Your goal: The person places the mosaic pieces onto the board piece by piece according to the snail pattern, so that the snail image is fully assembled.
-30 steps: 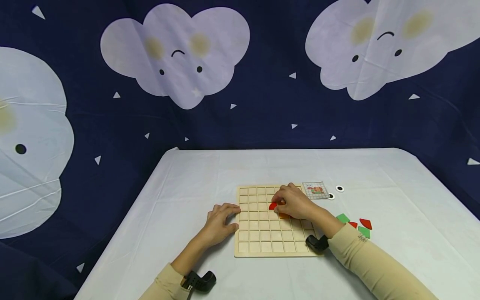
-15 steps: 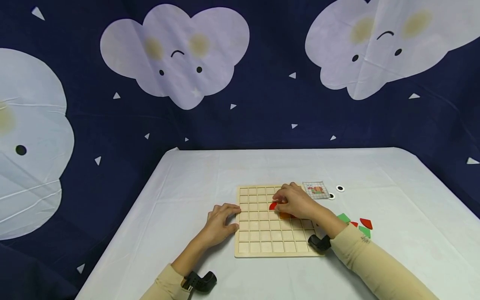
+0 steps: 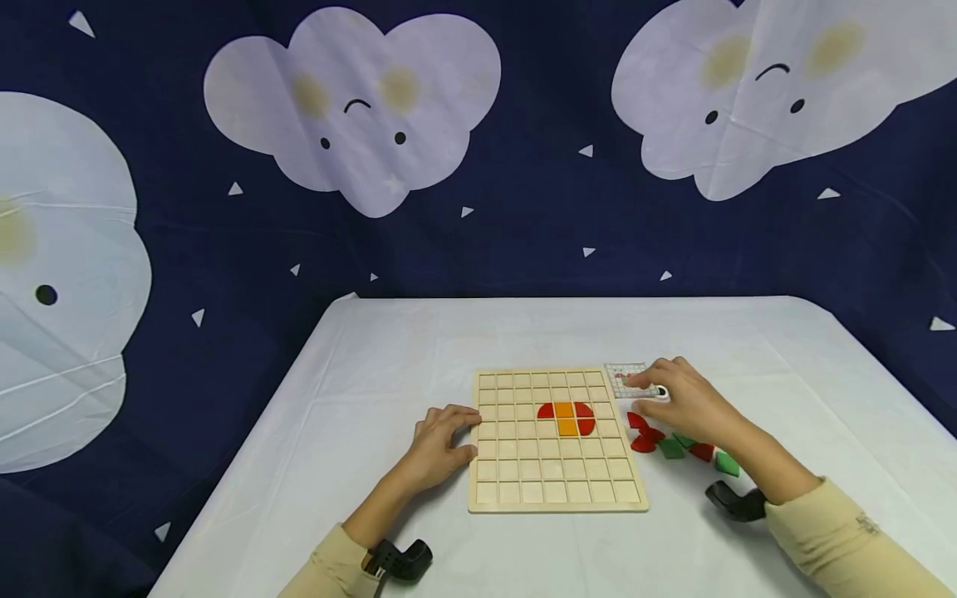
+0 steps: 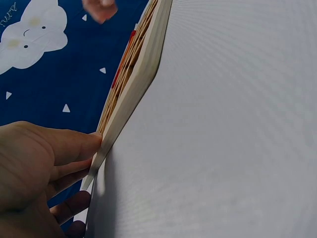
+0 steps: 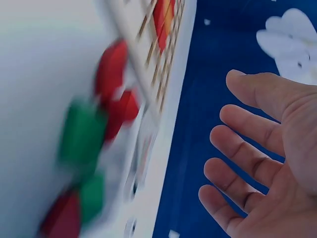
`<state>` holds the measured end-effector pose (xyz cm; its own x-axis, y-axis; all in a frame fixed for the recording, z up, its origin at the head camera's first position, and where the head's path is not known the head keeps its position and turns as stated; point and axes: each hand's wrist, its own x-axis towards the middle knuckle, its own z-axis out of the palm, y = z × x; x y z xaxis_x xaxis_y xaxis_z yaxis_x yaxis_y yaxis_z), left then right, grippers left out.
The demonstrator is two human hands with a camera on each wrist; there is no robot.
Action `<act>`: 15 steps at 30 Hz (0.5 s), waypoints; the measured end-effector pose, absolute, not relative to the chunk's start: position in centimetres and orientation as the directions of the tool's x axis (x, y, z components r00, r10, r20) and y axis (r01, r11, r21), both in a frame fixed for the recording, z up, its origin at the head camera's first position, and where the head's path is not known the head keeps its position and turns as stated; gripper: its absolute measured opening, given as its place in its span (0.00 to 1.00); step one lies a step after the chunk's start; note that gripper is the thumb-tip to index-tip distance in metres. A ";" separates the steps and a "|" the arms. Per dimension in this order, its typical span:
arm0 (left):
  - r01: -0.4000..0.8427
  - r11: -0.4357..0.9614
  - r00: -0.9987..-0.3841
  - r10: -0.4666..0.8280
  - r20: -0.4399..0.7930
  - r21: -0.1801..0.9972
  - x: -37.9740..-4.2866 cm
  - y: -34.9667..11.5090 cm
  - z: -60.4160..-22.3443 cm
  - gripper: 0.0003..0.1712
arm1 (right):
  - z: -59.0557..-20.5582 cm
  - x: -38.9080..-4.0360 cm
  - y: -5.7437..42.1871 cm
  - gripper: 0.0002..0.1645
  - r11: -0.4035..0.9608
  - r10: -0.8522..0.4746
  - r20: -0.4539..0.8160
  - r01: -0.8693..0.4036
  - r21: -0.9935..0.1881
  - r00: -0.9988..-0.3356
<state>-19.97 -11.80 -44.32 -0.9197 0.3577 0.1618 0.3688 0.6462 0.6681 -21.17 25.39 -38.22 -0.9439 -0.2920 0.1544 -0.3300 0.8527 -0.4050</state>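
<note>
Board (image 3: 531, 471): wooden grid, flat on the white table (image 3: 419, 349).
Left hand (image 3: 437, 446): at the board's left edge, fingers extended and touching it.
Right hand (image 3: 686, 403): right of the board, near the card (image 3: 620, 384), fingers loosely spread.
Orange pieces (image 3: 566, 419): in the board's upper-right cells, between red pieces (image 3: 586, 426).
Green pieces (image 3: 671, 449): beside the board's right edge, clustered with loose red pieces (image 3: 642, 445).

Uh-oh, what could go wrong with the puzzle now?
The left hand touches the board, so a push might slide it and jiggle the red and orange pieces. The right hand is near the loose red and green pieces and could scatter them. It might also bump the picture card by its fingers.
</note>
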 end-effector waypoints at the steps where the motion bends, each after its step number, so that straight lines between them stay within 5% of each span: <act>1: 0.370 0.647 -0.919 0.358 0.162 0.667 -20.0 -11.8 -44.3 0.23 | -38.2 -20.8 26.2 0.20 0.860 -0.276 0.153 -0.315 -0.402 -0.949; 15: 0.368 0.647 -0.920 0.359 0.159 0.668 -20.0 -11.9 -44.4 0.23 | -40.7 -16.9 34.0 0.20 0.901 -0.140 0.133 -0.182 -0.394 -0.981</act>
<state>-20.05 -11.86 -44.40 -0.9196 0.3591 0.1592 0.3683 0.6471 0.6675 -16.91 34.02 -40.65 -0.9812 -0.1399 0.1327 -0.1817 0.9011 -0.3938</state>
